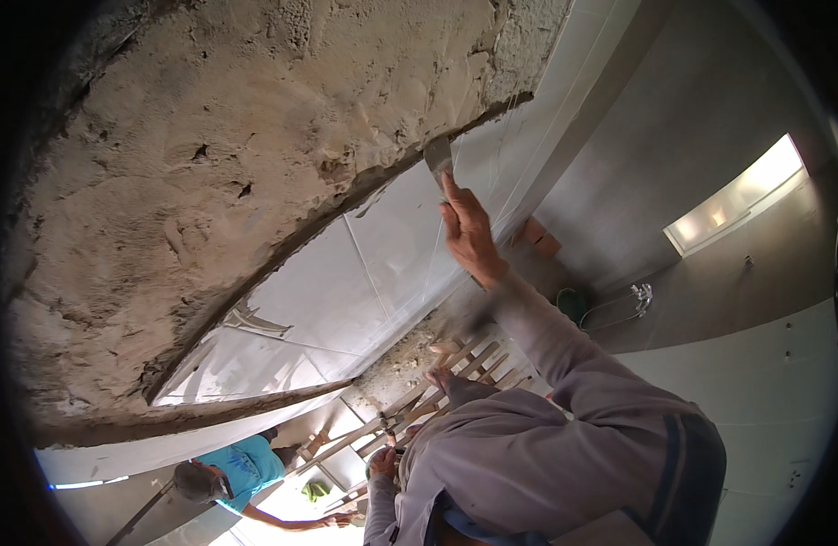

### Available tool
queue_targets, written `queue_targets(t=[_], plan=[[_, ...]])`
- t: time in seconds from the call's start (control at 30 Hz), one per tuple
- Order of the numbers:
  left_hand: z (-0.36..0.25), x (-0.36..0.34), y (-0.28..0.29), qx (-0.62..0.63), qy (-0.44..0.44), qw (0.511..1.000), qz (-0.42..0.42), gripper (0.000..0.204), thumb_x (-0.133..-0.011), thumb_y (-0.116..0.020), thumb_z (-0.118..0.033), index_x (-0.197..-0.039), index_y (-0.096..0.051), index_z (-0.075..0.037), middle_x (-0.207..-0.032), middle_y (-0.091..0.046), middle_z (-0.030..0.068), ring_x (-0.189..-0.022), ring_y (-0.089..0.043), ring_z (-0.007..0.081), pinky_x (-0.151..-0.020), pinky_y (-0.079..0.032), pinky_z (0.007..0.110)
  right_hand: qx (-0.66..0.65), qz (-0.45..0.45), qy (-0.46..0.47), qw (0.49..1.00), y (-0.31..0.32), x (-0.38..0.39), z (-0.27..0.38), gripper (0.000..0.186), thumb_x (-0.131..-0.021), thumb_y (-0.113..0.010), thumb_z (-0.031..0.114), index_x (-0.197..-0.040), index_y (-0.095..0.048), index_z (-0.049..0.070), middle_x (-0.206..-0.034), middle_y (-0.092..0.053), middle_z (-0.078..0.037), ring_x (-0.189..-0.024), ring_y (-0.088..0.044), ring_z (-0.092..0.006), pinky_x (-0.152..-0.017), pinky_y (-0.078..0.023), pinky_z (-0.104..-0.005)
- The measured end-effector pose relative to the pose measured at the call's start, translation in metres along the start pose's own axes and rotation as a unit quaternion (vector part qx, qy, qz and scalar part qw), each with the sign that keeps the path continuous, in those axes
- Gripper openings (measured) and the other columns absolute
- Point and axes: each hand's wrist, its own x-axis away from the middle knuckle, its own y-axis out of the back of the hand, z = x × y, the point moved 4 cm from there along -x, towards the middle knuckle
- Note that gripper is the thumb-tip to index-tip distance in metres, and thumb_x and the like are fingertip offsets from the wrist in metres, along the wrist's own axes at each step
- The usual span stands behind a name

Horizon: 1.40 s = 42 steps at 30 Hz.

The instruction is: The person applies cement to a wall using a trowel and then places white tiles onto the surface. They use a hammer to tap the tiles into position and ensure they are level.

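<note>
My right hand is closed round a putty knife, its index finger stretched along the metal blade. The blade's tip meets the dark mortar edge where the white wall tiles border the rough plaster wall. Grey smears of mortar mark some tiles at the left. My left hand is low, close to my body beside a wooden frame, with its fingers curled. What it grips, if anything, I cannot make out.
Below me is a wooden scaffold or ladder, with my bare feet on it. A co-worker in a turquoise shirt is at the lower left, one arm stretched out. Red bricks and a green bucket stand to the right, below a bright window.
</note>
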Motion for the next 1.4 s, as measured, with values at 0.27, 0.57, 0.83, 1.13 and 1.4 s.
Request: queue_targets(t=[0.27, 0.57, 0.83, 1.13, 1.4], plan=[[0.054, -0.006, 0.011, 0.102, 0.009, 0.995, -0.002, 0.035, -0.09, -0.061, -0.03, -0.106, -0.069, 0.0, -0.085, -0.071, 0.0068, -0.08, -0.064, 0.0146, -0.074, -0.05, 0.029, 0.132, 0.136, 0.005, 0.982, 0.091, -0.014, 0.054, 0.046, -0.091, -0.058, 0.007, -0.136, -0.048, 0.009, -0.08, -0.058, -0.012, -0.068, -0.06, -0.0304, -0.062, -0.052, -0.0428], [0.081, -0.03, -0.01, 0.154, 0.008, 0.988, -0.006, 0.037, -0.09, -0.061, -0.032, -0.106, -0.069, 0.0, -0.086, -0.07, 0.0073, -0.078, -0.065, 0.016, -0.072, -0.051, 0.03, 0.225, 0.207, 0.026, 0.952, 0.095, -0.058, 0.074, 0.033, -0.09, -0.059, 0.01, -0.123, -0.059, 0.003, -0.078, -0.064, -0.017, -0.067, -0.063, -0.0317, -0.061, -0.051, -0.0413], [0.081, -0.012, -0.051, -0.319, -0.247, 0.915, -0.027, 0.03, -0.087, -0.058, -0.023, -0.114, -0.066, -0.012, -0.079, -0.066, 0.0174, -0.068, -0.063, 0.0352, -0.062, -0.051, 0.045, 0.172, 0.224, 0.058, 0.958, 0.078, -0.064, 0.071, 0.039, -0.088, -0.058, 0.006, -0.127, -0.057, 0.002, -0.087, -0.065, -0.019, -0.076, -0.064, -0.0323, -0.068, -0.051, -0.0409], [0.081, 0.049, -0.222, 0.054, 0.2, 0.973, 0.099, 0.083, -0.078, -0.061, -0.065, -0.147, -0.037, -0.025, -0.156, -0.024, 0.0185, -0.141, -0.028, 0.0364, -0.115, -0.024, 0.043, 0.058, 0.754, 0.007, 0.654, -0.073, 0.086, 0.144, 0.037, -0.083, -0.063, 0.012, -0.118, -0.053, 0.006, -0.103, -0.064, -0.022, -0.094, -0.063, -0.0413, -0.08, -0.05, -0.0443], [0.048, 0.043, -0.276, 0.176, 0.25, 0.946, -0.108, 0.079, -0.079, -0.067, -0.055, -0.147, -0.036, -0.03, -0.158, -0.013, 0.018, -0.14, -0.021, 0.0481, -0.113, -0.027, 0.05, -0.13, 0.845, 0.362, 0.371, -0.27, 0.419, 0.165, 0.03, -0.082, -0.062, 0.022, -0.109, -0.061, 0.009, -0.091, -0.067, -0.019, -0.089, -0.064, -0.0398, -0.078, -0.049, -0.0493]])
